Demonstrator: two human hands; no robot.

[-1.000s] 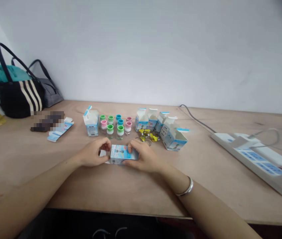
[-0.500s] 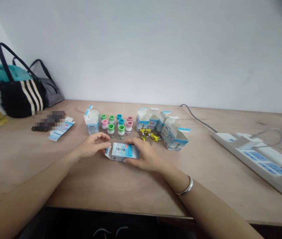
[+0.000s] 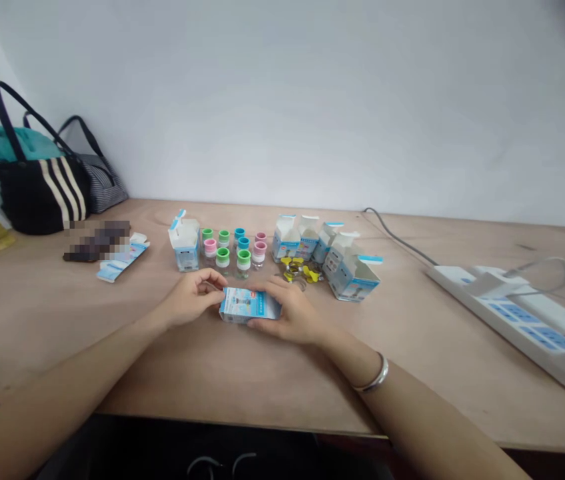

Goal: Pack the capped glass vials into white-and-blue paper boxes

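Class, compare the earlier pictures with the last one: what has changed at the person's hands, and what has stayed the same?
The white flap no longer sticks out from the left end of the small blue-and-white box. The left hand has moved back from above the box to that end. The right hand stays on the box. The bottles, open cartons and power strip stayed put.

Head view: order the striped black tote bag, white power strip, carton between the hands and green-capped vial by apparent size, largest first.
1. Striped black tote bag and white power strip: too alike to rank; the strip runs off the frame.
2. Carton
3. Green-capped vial
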